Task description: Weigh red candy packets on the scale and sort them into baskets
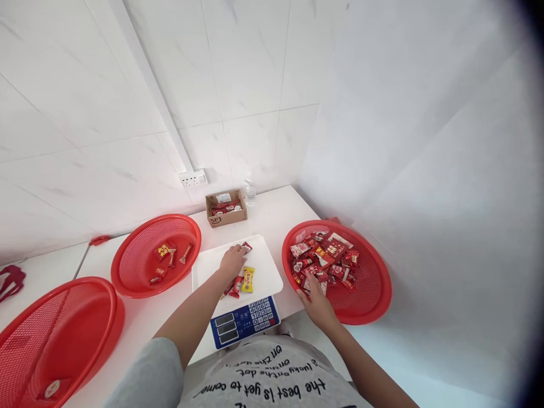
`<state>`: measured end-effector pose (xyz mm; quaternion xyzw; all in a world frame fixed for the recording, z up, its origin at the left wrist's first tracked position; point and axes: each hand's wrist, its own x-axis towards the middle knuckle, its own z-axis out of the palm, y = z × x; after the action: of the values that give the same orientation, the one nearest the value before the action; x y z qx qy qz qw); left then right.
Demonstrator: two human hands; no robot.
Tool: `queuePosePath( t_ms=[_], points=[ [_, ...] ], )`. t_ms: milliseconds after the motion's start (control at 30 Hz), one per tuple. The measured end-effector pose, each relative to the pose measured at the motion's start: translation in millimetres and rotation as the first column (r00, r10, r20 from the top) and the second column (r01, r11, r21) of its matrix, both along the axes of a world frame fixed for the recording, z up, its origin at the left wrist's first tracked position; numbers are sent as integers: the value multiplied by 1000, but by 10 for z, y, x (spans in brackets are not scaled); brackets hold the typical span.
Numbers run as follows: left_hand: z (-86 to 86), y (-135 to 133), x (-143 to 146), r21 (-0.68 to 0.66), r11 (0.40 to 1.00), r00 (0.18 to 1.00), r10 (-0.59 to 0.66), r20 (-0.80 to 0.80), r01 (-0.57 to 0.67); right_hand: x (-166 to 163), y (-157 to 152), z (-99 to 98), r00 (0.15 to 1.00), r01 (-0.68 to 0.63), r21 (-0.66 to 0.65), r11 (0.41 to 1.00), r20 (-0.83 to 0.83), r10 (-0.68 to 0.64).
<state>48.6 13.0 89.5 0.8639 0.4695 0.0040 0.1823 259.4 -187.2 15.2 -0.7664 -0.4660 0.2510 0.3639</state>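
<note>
On the white table [272, 212], two hands work between a scale and a basket of sweets.

Left hand [232, 262] lies palm-down on the scale's white tray [263, 258], fingers loosely spread over a small red packet [246, 247]; whether it pinches anything cannot be told. Just beside it on the tray lie a yellow packet [247, 279] and a red one [236, 287]. Right hand [313, 300] rests at the near rim of the right basket [369, 294], fingers among the red sweets [325, 260], grip hidden. Left of the scale stands a middle basket [140, 238] with a few sweets; a cardboard box [226, 208] sits near the wall.
</note>
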Motion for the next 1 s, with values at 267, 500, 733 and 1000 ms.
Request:
queuePosePath(
  t_ms=[267, 500, 733, 1000],
  points=[
    [170, -94, -67, -45, 984, 977, 179, 114, -175, -16, 54, 244, 999, -10, 12, 1000, -32, 10],
    [434, -1006, -354, -528, 849, 799, 310, 515, 11, -408, 256, 841, 859, -356, 28, 934, -385, 339],
    [406, -1361, -609, -735, 669, 684, 487, 543, 108, -954, 348, 1019, 608, -717, 9, 697, -480, 632],
    [31, -1195, -983, -432, 856, 798, 461, 388, -285, -987, 455, 943, 786, -516, -98, 851, -448, 425]
  ],
)
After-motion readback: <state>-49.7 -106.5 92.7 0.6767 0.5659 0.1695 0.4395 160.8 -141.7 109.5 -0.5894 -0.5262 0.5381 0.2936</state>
